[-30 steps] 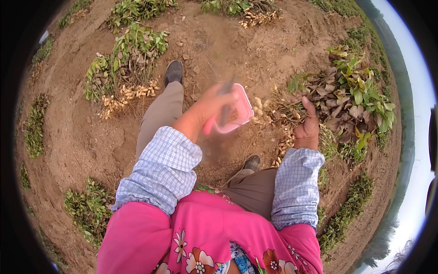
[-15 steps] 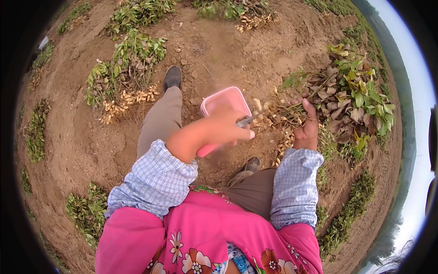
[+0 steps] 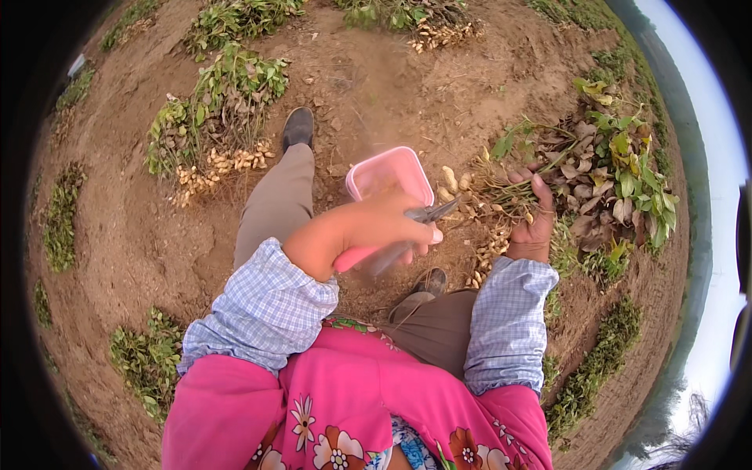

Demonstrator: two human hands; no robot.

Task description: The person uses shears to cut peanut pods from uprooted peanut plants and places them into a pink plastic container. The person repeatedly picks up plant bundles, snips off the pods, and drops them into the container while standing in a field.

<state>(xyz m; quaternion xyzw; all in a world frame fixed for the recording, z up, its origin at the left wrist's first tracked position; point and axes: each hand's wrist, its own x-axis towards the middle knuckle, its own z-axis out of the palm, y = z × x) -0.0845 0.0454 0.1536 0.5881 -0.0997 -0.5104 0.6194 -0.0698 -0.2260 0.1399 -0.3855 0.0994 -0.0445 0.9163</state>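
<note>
1. Head view: the peanut plant lies just right of the middle of the picture, its pale pods hanging from the roots toward 7 o'clock and its leaves spreading toward 3 o'clock.
2. Right hand grips the plant's stems, fingers clamped round them, at about 3 o'clock from the centre.
3. Left hand sits at the centre, fingers closed round the pink handle of a pair of scissors; the metal blades point toward 2 o'clock and reach the pods.
4. A pink tub stands on the soil at 12 o'clock from the left hand, just beside the pods, partly hidden by that hand.
5. Two legs in brown trousers stretch out: one shoe at 11 o'clock, the other shoe just below the left hand.
6. More pulled plants with pods lie on the bare soil at 10 o'clock, well apart from the hands.
</note>
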